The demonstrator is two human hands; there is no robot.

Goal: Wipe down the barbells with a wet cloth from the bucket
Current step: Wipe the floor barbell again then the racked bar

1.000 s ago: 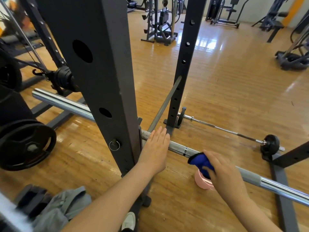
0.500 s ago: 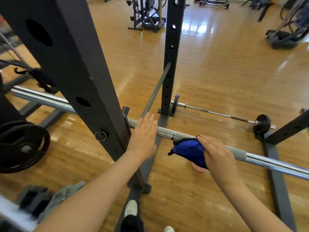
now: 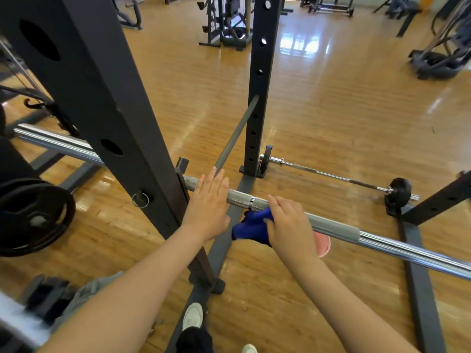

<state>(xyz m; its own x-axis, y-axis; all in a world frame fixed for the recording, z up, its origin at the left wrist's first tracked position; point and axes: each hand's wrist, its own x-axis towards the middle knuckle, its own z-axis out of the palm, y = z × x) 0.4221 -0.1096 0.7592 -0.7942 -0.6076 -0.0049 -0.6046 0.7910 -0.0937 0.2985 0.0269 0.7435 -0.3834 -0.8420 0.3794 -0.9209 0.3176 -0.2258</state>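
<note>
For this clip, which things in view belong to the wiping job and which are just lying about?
Part of the job:
- barbell on the rack
- blue cloth, gripped by the right hand
- left hand, resting flat on the bar
- pink bucket, mostly hidden below the bar

Just lying about:
- small barbell on the floor
- weight plate
- machines behind

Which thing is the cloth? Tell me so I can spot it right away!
Find the long silver barbell running across the black rack. Two hands sit on it; the right hand holds the cloth bunched against the bar. It is the only bright blue, soft thing among grey metal and brown floor.
</note>
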